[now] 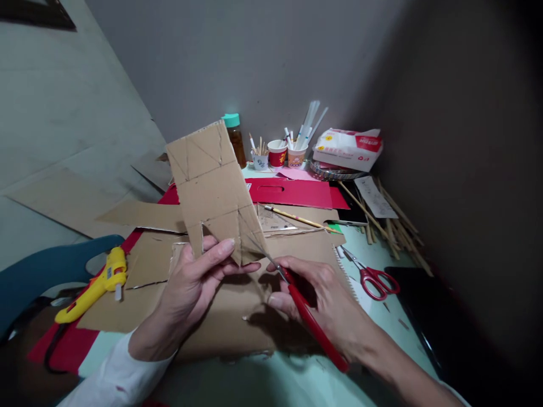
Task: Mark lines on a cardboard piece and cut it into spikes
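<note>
Room: corner desk against grey walls. The pale green table (254, 384) is mostly buried under flat cardboard sheets (212, 322) and red paper (292, 193).
Left hand (190, 282): closed tight on the bottom edge of a cardboard piece (212, 186), thumb on the front face.
Cardboard piece: held upright and a bit tilted above the sheets, dead centre of the view, with pencil lines all over it.
Right hand (326, 299): wrapped firmly around a red-handled knife (311, 325).
Knife: the thin blade points up and left, with its tip at the piece's lower right corner, just beside the left fingertips.
Left side: a yellow glue gun (97, 285) lies on the sheets, with a blue chair (51, 271) near it.
Right side: red scissors (373, 278) lie flat, with wooden sticks (394, 226) past them.
Back: a brown bottle (235, 138) with a teal cap, cups (278, 154) stuffed with pens, and a white and red packet (348, 148).
</note>
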Action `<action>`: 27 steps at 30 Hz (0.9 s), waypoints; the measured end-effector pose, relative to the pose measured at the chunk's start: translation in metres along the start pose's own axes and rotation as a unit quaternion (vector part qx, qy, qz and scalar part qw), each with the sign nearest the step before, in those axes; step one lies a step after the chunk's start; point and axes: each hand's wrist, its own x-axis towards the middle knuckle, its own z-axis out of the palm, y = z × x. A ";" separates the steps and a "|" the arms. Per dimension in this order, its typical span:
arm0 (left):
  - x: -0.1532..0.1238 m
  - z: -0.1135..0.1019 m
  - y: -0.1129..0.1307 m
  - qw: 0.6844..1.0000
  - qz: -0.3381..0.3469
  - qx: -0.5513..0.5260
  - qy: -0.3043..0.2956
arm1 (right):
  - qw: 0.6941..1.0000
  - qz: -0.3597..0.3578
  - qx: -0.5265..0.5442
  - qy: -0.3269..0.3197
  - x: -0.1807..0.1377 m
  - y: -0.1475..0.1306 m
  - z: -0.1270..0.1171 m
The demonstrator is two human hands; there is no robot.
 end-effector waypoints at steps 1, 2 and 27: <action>0.000 0.000 0.000 1.000 -0.001 -0.002 -0.001 | 1.000 -0.002 0.005 -0.002 0.000 0.001 0.000; -0.001 0.001 0.001 1.000 -0.003 -0.004 -0.002 | 1.000 -0.005 0.007 -0.003 0.000 0.003 0.000; 0.011 -0.004 0.002 0.998 0.002 -0.025 0.052 | 0.982 -0.136 -0.113 0.062 0.027 0.021 0.010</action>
